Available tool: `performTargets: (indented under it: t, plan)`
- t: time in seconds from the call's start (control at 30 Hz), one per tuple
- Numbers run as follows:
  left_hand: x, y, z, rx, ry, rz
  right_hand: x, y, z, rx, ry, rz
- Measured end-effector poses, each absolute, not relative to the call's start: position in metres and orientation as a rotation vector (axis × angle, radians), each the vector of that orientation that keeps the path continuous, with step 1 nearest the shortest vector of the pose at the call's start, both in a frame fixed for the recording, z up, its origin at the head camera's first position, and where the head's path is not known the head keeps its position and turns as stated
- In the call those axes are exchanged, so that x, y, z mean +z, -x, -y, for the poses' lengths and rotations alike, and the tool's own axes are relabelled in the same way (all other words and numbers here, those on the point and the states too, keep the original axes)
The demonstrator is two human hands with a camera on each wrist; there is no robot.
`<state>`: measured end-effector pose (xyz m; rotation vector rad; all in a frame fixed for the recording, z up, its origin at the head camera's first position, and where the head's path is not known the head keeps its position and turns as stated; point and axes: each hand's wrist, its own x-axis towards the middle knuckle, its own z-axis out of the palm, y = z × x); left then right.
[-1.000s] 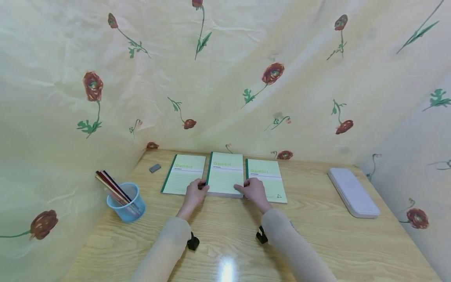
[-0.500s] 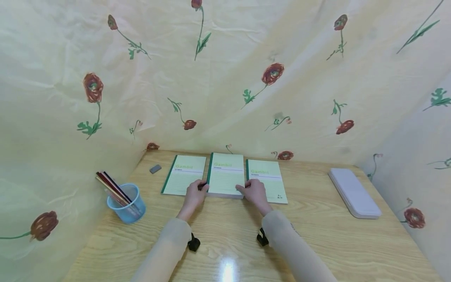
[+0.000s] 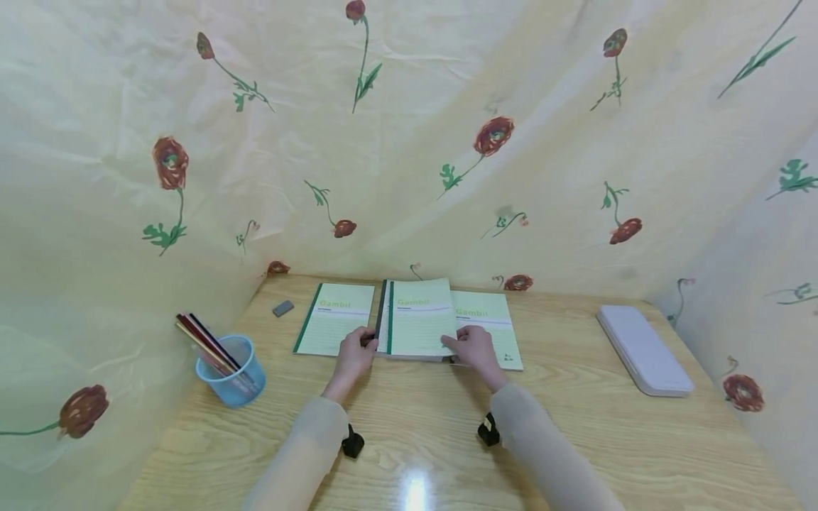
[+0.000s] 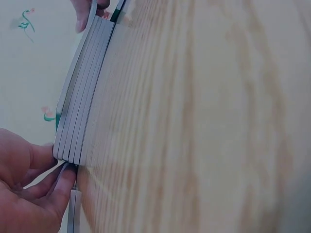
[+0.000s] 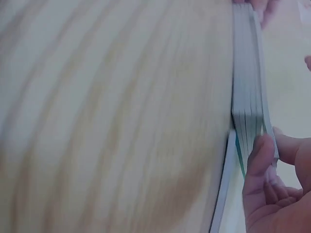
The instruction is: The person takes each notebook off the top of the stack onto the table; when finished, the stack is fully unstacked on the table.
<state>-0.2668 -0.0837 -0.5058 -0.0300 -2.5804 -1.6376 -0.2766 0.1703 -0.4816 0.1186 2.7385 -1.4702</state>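
Note:
A stack of notebooks point(image 4: 83, 97) lies on the table at the far middle, seen edge-on in both wrist views. Its top notebook point(image 3: 419, 319), pale green with a green spine strip, sits shifted to the right of the stack and slightly raised at its right side. My right hand point(image 3: 474, 348) pinches that notebook near its lower right corner, thumb on the cover and fingers underneath. At the stack's lower left corner my left hand point(image 3: 356, 352) grips the edge with thumb and fingers. Similar notebooks lie on either side, one left point(image 3: 334, 319) and one right point(image 3: 488, 323).
A blue cup point(image 3: 236, 383) of pencils point(image 3: 207, 344) stands at the left. A grey eraser point(image 3: 283, 308) lies behind it. On the right is a long pale case point(image 3: 642, 348). Flowered cloth hangs behind the wooden table point(image 3: 409, 426).
My right hand has moved to the right, sliding the top notebook off the stack's alignment and baring the left strip of the one below. The left hand has stayed at the stack's corner.

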Motion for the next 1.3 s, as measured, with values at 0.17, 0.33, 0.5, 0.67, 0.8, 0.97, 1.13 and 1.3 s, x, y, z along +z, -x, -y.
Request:
performTargets:
  t: [0.17,0.33,0.5,0.67,0.8,0.97,1.13,1.3]
  plan:
    - [-0.505,0.267,0.083,-1.622,0.020,2.584,-0.476,0.275,-0.194,-1.571,-0.141,-2.651]
    - [-0.507,0.267,0.084,-1.611,0.043,2.572,-0.472,0.276,-0.223,-1.690,-0.225,-2.535]
    - [-0.509,0.268,0.084,-1.597,0.052,2.568,-0.468,0.275,-0.259,-1.760,-0.261,-2.455]
    - [-0.509,0.269,0.084,-1.594,0.047,2.570,-0.466,0.272,-0.301,-1.782,-0.272,-2.454]
    - [-0.508,0.269,0.083,-1.590,0.047,2.573,-0.466,0.267,-0.337,-1.765,-0.275,-2.470]
    - [-0.507,0.269,0.083,-1.602,0.024,2.582,-0.468,0.260,-0.375,-1.684,-0.282,-2.490]
    - [-0.506,0.268,0.083,-1.602,0.037,2.576,-0.466,0.255,-0.401,-1.630,-0.323,-2.504]
    - [-0.507,0.269,0.084,-1.602,0.047,2.579,-0.467,0.251,-0.418,-1.633,-0.345,-2.507]
